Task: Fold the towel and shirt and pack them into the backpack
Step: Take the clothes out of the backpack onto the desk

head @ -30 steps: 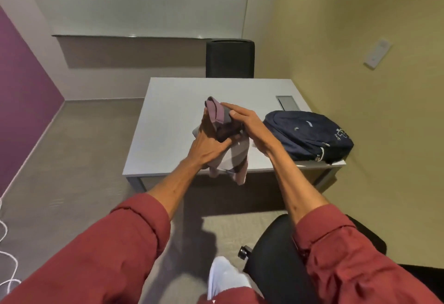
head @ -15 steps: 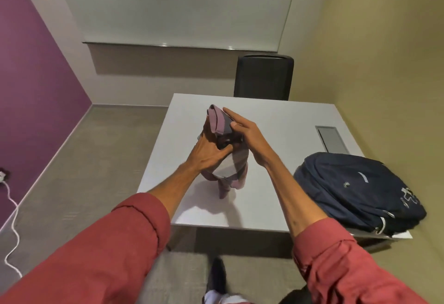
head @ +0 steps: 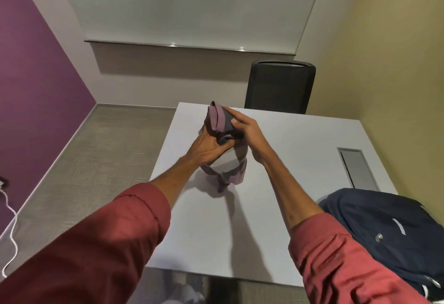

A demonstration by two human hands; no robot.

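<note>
Currently mid-fold, I judge: cloth bundle (head: 228,164), mauve, grey and plaid, held over the middle of the table (head: 288,140); towel or shirt, cannot tell. Left hand (head: 206,147) grips its left side, fingers curled in; right hand (head: 247,133) pinches the top roll. Next, probably: tighten, then carry near-right to the backpack (head: 384,227), whose opening and contents aren't visible.

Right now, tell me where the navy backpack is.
The navy backpack lies at the head view's lower right, on the near right corner of the white table, beside the red right sleeve and nearer than the grey hatch.
</note>
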